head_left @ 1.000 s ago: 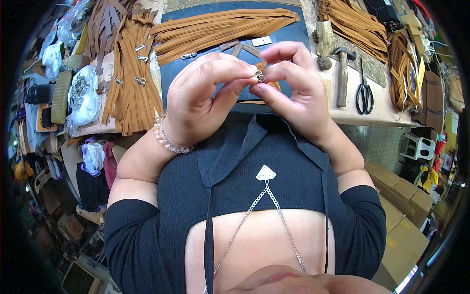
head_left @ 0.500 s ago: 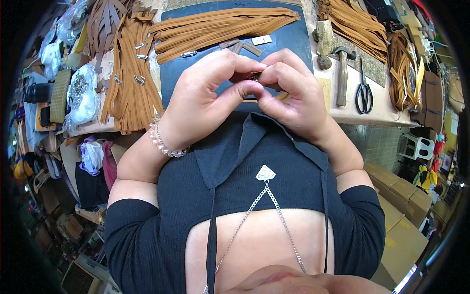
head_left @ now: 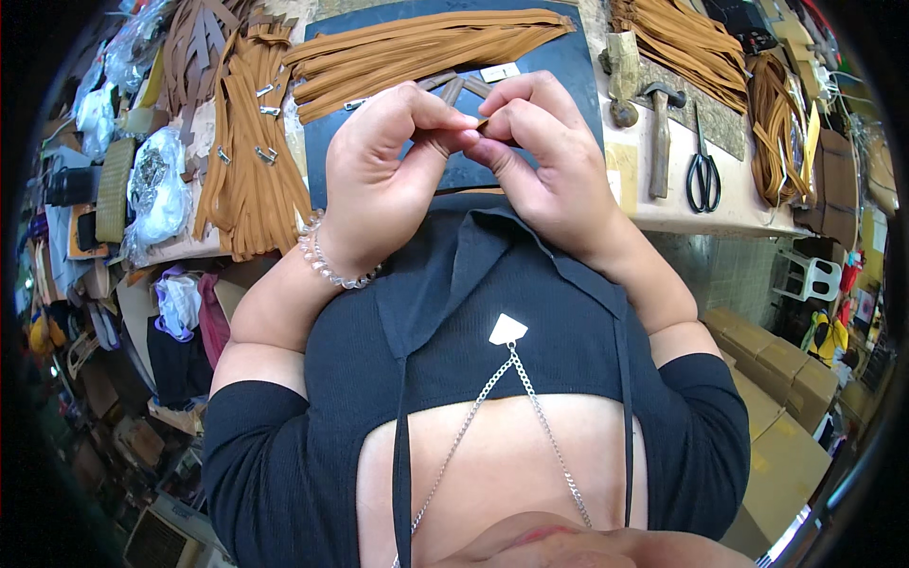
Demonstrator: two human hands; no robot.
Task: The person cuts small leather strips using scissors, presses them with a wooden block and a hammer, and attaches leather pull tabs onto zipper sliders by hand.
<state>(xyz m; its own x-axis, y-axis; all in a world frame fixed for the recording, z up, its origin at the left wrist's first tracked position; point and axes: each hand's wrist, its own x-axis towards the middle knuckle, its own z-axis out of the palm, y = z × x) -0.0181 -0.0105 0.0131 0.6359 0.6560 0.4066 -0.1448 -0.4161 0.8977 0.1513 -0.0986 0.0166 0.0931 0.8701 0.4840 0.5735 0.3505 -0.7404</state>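
Observation:
My left hand (head_left: pixel 386 180) and my right hand (head_left: pixel 559 180) meet at the fingertips over the front part of a dark blue mat (head_left: pixel 331 161). Both are closed in a pinch on a small brown piece (head_left: pixel 482 123). Fingers cover most of it, so its exact kind cannot be made out. Just beyond my hands, several tan zippers (head_left: pixel 426 52) with silver sliders lie across the mat. Short grey-brown strips (head_left: pixel 453 90) and a small white tag (head_left: pixel 499 72) rest between the zippers and my fingers, partly hidden by my right hand.
A bundle of tan zippers (head_left: pixel 251 161) hangs over the table edge at left, beside plastic bags (head_left: pixel 161 185). To the right lie a wooden mallet (head_left: pixel 623 76), a hammer (head_left: pixel 661 142) and black scissors (head_left: pixel 704 170). More zipper bundles (head_left: pixel 781 133) lie farther right, with cardboard boxes (head_left: pixel 772 369) below.
Both hands have shifted slightly away from my body, and the left fingers have straightened somewhat. A shiny bit showed between the fingers earlier; now only a small brown tip does.

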